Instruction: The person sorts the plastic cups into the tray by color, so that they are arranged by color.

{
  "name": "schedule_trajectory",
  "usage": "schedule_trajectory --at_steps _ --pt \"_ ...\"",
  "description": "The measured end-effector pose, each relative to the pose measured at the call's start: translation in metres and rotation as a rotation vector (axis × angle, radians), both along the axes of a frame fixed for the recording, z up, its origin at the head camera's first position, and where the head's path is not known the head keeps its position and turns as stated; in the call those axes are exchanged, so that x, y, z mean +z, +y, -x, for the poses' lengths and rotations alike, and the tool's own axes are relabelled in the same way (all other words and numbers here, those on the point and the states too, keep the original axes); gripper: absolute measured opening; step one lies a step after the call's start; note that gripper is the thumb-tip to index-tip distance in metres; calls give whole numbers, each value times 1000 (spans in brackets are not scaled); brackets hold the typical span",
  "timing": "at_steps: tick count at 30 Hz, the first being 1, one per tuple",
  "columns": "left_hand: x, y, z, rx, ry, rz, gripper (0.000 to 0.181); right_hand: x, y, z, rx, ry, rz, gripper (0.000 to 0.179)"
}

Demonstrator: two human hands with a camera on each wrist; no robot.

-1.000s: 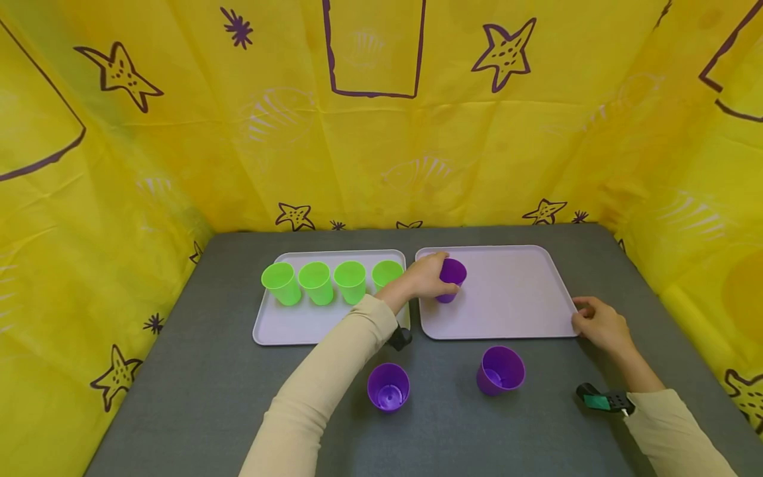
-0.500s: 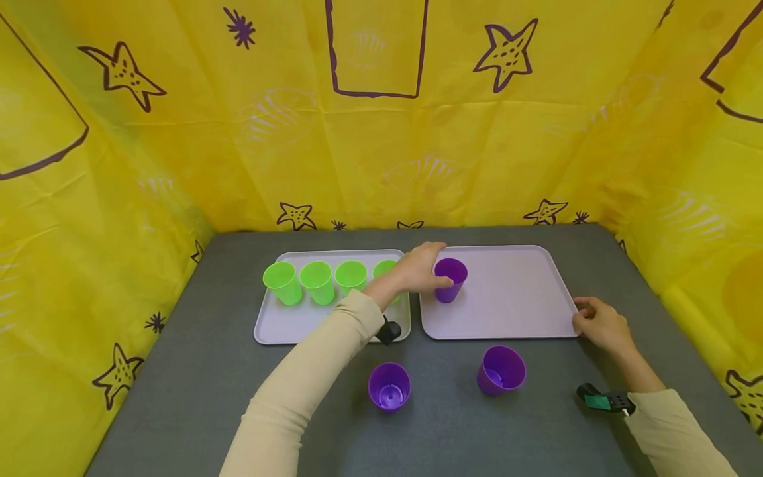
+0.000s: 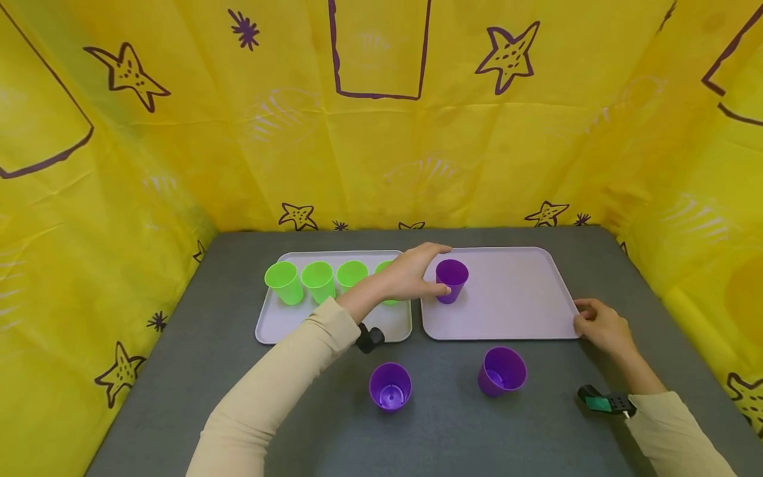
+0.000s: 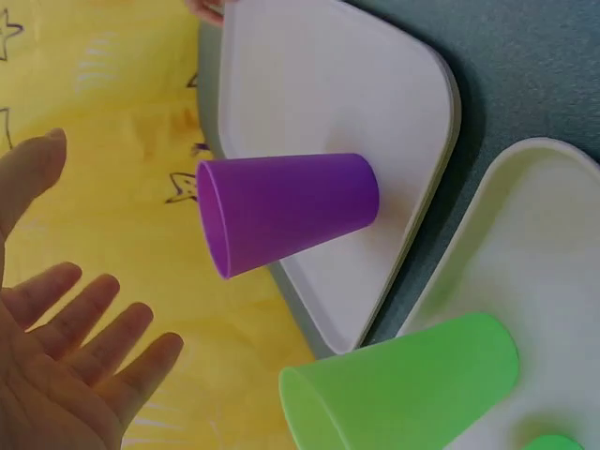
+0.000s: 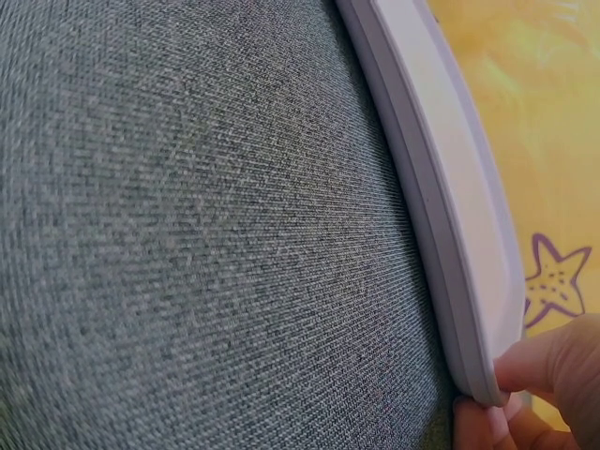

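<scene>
Two purple cups (image 3: 390, 387) stand on the tabletop (image 3: 453, 437). The right hand (image 3: 605, 328) pinches the near right corner of the right tray (image 3: 512, 295); open room extends to a third purple cup (image 3: 453, 277), left edge. The left hand (image 3: 411, 273) is spread beside it, apart. Left tray (image 3: 279, 323): four green cups (image 3: 318, 281).

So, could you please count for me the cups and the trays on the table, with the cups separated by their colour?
Green cups: 4
Purple cups: 3
Pale trays: 2
Total: 9
</scene>
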State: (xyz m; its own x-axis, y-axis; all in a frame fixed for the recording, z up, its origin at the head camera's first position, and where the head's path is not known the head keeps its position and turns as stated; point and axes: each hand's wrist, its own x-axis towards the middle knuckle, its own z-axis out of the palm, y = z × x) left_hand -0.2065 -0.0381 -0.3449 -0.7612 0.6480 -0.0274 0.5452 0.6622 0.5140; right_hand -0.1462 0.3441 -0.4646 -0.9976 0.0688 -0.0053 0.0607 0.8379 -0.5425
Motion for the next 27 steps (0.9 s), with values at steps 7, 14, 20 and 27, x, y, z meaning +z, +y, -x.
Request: schedule_trajectory --at_steps 7,14,20,27 --pt "4 -15 -16 -66 24 -49 72 0 0 0 2 8 -4 39" --pt "5 -33 -36 -123 40 -94 72 0 0 0 6 14 -2 38" --pt "-4 -52 -55 -154 31 -138 73 0 -1 0 5 -3 -2 39" --pt "-21 -72 -77 -142 -64 -150 76 1 -1 0 2 -4 -10 39"
